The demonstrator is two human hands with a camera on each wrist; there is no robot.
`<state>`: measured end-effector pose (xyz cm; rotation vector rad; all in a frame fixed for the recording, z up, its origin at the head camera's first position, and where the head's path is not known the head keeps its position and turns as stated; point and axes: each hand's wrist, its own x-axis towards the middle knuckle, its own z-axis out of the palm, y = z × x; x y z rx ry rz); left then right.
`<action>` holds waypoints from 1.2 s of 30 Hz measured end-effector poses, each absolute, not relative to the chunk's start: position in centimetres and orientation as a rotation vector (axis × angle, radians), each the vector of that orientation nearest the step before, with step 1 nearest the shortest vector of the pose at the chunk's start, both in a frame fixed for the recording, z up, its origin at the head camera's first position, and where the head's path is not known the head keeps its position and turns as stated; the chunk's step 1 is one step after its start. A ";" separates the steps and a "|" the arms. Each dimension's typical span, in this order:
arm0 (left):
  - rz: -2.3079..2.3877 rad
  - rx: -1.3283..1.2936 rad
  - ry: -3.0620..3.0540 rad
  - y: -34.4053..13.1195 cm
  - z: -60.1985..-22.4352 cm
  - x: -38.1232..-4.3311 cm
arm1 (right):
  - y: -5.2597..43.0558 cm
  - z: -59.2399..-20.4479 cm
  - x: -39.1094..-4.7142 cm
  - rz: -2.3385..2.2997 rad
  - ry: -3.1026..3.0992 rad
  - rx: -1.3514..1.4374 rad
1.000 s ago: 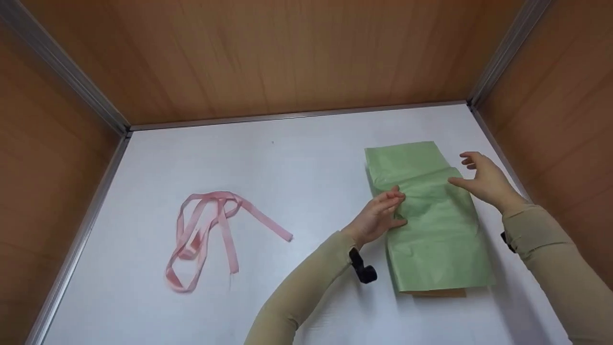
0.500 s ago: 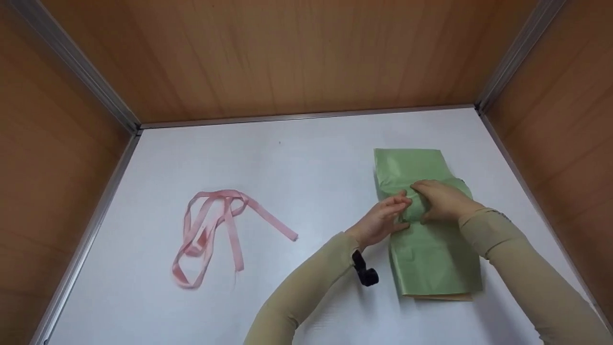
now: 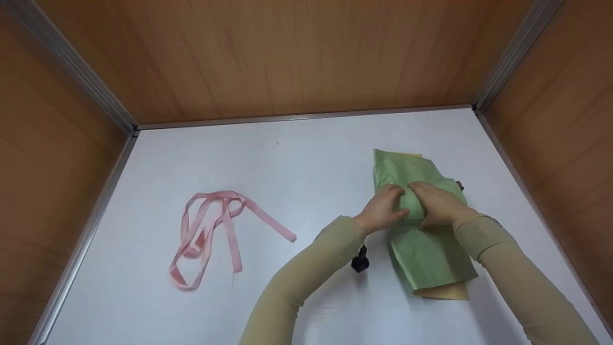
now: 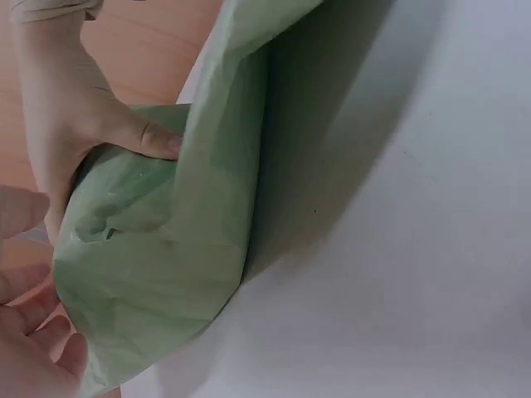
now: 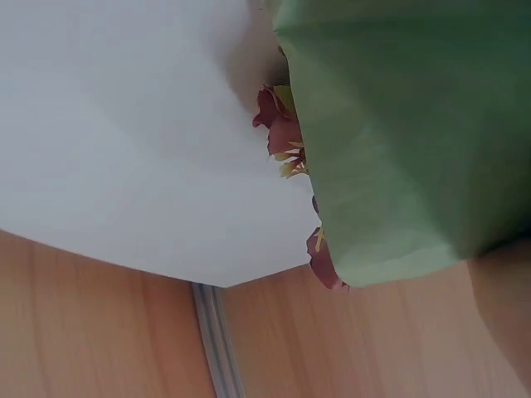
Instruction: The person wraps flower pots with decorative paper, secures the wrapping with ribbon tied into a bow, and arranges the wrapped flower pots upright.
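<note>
Between pink ribbon and green paper lies room, but the left sleeve crosses.

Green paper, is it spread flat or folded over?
Folded over: the paper bulges between the left hand and right hand, a tan layer shows beneath, and red petals peek out.

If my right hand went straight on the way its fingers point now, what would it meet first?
The crinkled green paper bundle your right hand touches; just past its bulge, perhaps your left hand, though depth there is hard to judge.
</note>
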<state>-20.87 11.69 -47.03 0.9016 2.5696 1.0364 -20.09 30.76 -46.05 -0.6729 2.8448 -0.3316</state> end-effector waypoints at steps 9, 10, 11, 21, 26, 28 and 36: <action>0.428 1.052 2.799 13.1 -46.9 -20.7 | 30.7 -46.4 -19.9 -0.350 2.885 -0.672; 0.401 1.050 2.806 13.2 -46.8 -20.7 | 30.6 -46.5 -19.8 -0.353 2.889 -0.668; 0.387 1.046 2.813 13.3 -46.8 -20.8 | 30.6 -46.6 -19.8 -0.353 2.890 -0.663; 0.525 0.941 2.769 13.4 -46.7 -21.5 | 30.6 -46.9 -19.6 -0.408 2.849 -0.570; 0.488 0.926 2.755 13.6 -46.7 -21.6 | 30.7 -45.5 -19.1 -0.548 2.756 -0.489; 0.473 0.932 2.754 13.6 -46.7 -21.6 | 30.6 -44.5 -18.9 -0.718 2.695 -0.388; 0.483 0.956 2.783 13.1 -46.7 -21.9 | 29.7 -41.2 -16.8 -1.651 2.249 0.289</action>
